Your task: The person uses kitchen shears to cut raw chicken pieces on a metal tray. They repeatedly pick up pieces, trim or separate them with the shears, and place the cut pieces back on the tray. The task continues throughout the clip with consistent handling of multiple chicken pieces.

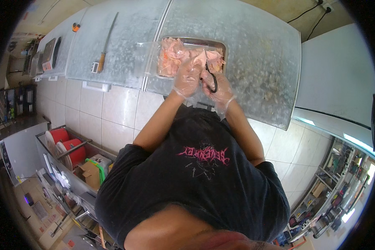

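In clear plastic gloves, both my hands are over a rectangular metal tray on the metal-topped surface. Pale pink raw meat pieces, which look like poultry, fill much of the tray. My left hand grips one raw meat piece at the tray's near side. Held in my right hand is a pair of black-handled scissors, its blades pointing away from me beside that piece. A clear plastic bag lies across the tray's left side.
Left of the tray lies a long blade with a wooden handle, beside a small white device. An orange and black object sits farther left. Behind me, a metal-framed rack holds red round containers and a cardboard box.
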Motion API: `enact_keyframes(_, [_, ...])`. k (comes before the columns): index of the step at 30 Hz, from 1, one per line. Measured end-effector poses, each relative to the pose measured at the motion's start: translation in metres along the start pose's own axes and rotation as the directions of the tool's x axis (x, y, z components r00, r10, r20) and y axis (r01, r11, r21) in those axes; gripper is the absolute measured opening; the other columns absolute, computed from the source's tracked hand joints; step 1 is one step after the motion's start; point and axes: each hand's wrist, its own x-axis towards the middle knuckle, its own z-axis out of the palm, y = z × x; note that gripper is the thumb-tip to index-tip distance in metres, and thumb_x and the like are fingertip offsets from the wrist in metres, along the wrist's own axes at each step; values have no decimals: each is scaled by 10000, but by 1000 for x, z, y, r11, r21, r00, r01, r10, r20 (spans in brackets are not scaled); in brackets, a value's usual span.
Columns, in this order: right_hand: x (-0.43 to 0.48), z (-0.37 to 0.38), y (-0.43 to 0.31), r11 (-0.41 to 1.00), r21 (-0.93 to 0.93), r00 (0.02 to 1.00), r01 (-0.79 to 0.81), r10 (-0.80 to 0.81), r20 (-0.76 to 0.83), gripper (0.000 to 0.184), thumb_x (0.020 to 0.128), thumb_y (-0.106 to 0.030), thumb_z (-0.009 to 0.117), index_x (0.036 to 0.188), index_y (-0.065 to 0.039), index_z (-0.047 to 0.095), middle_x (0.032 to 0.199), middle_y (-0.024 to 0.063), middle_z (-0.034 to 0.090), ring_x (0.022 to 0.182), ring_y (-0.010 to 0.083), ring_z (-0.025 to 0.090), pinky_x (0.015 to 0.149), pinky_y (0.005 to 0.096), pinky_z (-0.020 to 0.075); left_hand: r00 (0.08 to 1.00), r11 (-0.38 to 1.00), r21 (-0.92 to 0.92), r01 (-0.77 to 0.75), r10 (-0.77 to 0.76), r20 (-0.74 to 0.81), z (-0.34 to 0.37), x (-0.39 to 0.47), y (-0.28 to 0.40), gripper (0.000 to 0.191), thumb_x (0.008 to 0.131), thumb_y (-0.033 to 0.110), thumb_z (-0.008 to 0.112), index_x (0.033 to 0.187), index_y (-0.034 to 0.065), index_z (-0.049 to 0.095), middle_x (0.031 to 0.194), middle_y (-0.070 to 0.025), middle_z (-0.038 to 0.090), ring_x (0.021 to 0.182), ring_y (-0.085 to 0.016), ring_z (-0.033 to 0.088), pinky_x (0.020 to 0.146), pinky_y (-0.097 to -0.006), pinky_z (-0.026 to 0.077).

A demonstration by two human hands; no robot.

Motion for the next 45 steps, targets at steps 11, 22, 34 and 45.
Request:
enact_keyframes(11, [2, 9, 10, 999, 44, 988, -8, 15, -155, 545, 930, -632, 613, 804, -103, 579, 648, -10, 545, 474, 51, 424, 424, 205, 304, 996, 994, 91, -66, 61, 58, 2, -5, -17, 337, 1062, 304, 502, 939, 12, 618, 792, -20, 601, 648, -108, 544, 594, -270, 458])
enact_keyframes(22, [27, -33, 41, 992, 119, 947, -35, 71, -315, 419, 910, -508, 705, 948, -97, 634, 811, 8, 655, 655, 92, 573, 561, 228, 428, 878, 928, 88, 362, -371, 303, -10, 12, -45, 609, 1038, 342, 543, 1513, -6, 386, 1107, -77, 631, 884, -130, 609, 653, -281, 533])
enact_keyframes(34, [33, -29, 30, 964, -40, 886, 263, -258, -384, 323, 808, -117, 845, 1044, -71, 630, 966, -10, 653, 869, 103, 599, 754, 269, 498, 933, 951, 147, 271, -298, 202, -2, 15, -24, 350, 1013, 227, 600, 1253, -28, 609, 943, -26, 663, 818, -95, 597, 684, -272, 516])
enact_keyframes(45, [17, -27, 11, 932, -162, 861, 325, -363, -356, 341, 787, -97, 864, 1017, -77, 613, 923, 6, 653, 809, 99, 586, 704, 258, 497, 951, 913, -264, 310, -301, 77, 1, 12, -61, 179, 997, 168, 642, 1084, 77, 516, 942, -17, 590, 846, -102, 572, 736, -242, 500])
